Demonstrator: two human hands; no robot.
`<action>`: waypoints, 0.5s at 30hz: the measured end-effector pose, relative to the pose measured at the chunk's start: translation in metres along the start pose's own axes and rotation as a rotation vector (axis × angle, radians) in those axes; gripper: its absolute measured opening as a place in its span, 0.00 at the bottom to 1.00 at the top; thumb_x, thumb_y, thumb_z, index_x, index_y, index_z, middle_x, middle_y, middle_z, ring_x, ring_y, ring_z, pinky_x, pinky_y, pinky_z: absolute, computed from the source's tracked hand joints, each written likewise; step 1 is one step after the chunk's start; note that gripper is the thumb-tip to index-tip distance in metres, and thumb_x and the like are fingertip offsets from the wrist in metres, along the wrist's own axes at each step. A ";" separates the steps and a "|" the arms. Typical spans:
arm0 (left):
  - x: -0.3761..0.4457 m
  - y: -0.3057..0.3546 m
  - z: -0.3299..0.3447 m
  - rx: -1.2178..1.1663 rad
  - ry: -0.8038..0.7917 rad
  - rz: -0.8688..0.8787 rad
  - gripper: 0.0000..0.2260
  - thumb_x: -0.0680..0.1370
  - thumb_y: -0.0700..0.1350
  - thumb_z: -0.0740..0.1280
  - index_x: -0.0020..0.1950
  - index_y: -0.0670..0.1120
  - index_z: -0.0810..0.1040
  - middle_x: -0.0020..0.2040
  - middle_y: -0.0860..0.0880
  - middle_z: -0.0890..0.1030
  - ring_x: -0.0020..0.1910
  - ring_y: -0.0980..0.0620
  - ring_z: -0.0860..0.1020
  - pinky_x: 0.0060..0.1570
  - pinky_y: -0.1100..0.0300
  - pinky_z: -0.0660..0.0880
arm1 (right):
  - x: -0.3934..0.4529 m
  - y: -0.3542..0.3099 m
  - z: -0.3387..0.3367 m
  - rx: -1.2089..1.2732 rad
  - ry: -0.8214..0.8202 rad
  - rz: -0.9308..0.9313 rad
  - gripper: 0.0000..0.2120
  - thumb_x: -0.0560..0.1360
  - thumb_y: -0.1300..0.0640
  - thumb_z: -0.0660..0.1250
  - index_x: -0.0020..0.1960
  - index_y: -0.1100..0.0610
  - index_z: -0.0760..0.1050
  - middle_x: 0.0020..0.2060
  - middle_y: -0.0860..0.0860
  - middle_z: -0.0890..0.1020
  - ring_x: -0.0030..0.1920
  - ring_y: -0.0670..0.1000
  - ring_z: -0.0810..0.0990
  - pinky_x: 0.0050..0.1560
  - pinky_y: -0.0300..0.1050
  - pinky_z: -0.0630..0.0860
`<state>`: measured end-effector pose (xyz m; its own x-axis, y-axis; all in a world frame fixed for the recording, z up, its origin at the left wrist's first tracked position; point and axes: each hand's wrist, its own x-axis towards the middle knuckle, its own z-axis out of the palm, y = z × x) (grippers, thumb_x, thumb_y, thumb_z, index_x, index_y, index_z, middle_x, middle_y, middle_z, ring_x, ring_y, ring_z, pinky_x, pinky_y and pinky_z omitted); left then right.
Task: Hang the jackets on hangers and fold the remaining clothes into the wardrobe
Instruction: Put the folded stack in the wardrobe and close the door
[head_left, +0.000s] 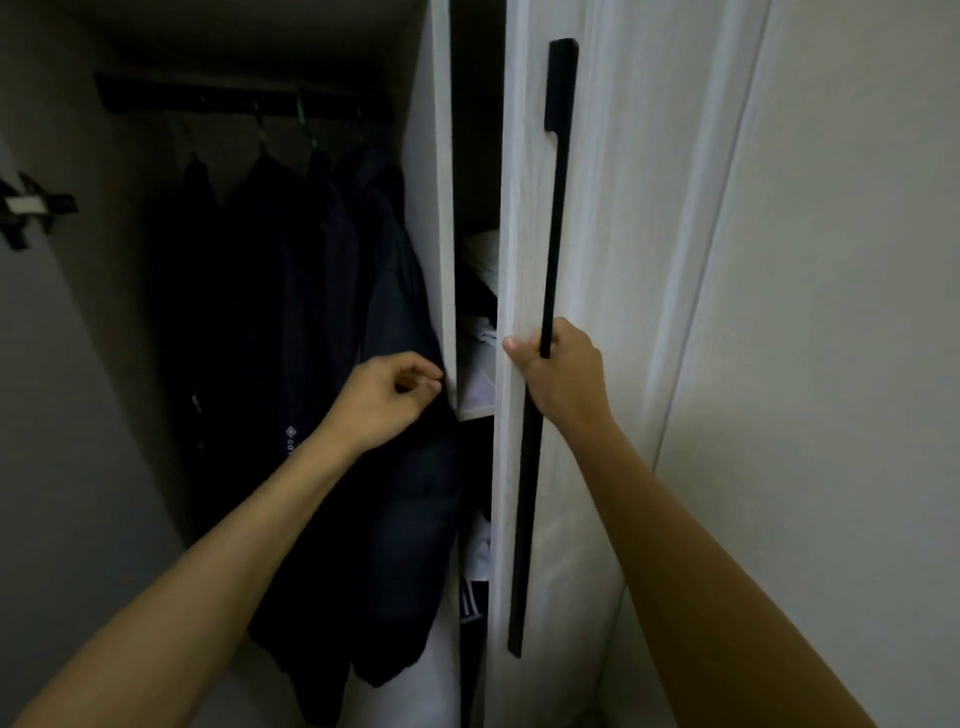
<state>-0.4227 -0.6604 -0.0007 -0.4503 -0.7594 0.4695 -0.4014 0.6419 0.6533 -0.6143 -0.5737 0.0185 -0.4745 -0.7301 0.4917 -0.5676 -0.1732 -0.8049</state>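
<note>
While our right hand (558, 371) grips the stiff black handle (551, 223), our left hand (387, 397), loosely curled and holding nothing, nears soft hanging jackets (332, 322), best taken at the shoulders.

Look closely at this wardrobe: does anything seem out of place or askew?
Yes. The rightmost dark jacket bulges out past the white partition, overlapping its front edge. The left hand is at it, while the right hand grips the black door handle.
</note>
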 end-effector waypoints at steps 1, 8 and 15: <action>0.007 -0.013 0.003 0.171 -0.003 0.034 0.14 0.75 0.47 0.73 0.60 0.49 0.80 0.58 0.48 0.80 0.59 0.51 0.77 0.62 0.60 0.72 | 0.008 0.001 0.010 -0.006 -0.012 -0.003 0.14 0.77 0.50 0.70 0.44 0.59 0.72 0.36 0.48 0.76 0.34 0.43 0.74 0.32 0.28 0.67; 0.034 -0.094 0.050 0.718 -0.148 0.236 0.46 0.68 0.55 0.76 0.80 0.54 0.54 0.78 0.38 0.47 0.76 0.35 0.49 0.73 0.35 0.54 | 0.039 0.015 0.057 0.023 0.002 -0.006 0.10 0.78 0.55 0.69 0.43 0.55 0.71 0.36 0.47 0.76 0.35 0.42 0.74 0.34 0.27 0.70; 0.049 -0.149 0.050 0.660 -0.125 0.340 0.54 0.68 0.47 0.79 0.80 0.46 0.43 0.80 0.40 0.49 0.78 0.39 0.51 0.75 0.43 0.50 | 0.058 0.036 0.101 -0.002 0.097 -0.063 0.10 0.75 0.66 0.70 0.46 0.55 0.71 0.39 0.47 0.74 0.39 0.43 0.74 0.39 0.31 0.71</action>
<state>-0.4249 -0.7883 -0.1044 -0.7060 -0.5159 0.4852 -0.6011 0.7988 -0.0252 -0.5944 -0.6887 -0.0158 -0.5005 -0.6503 0.5715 -0.5995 -0.2159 -0.7707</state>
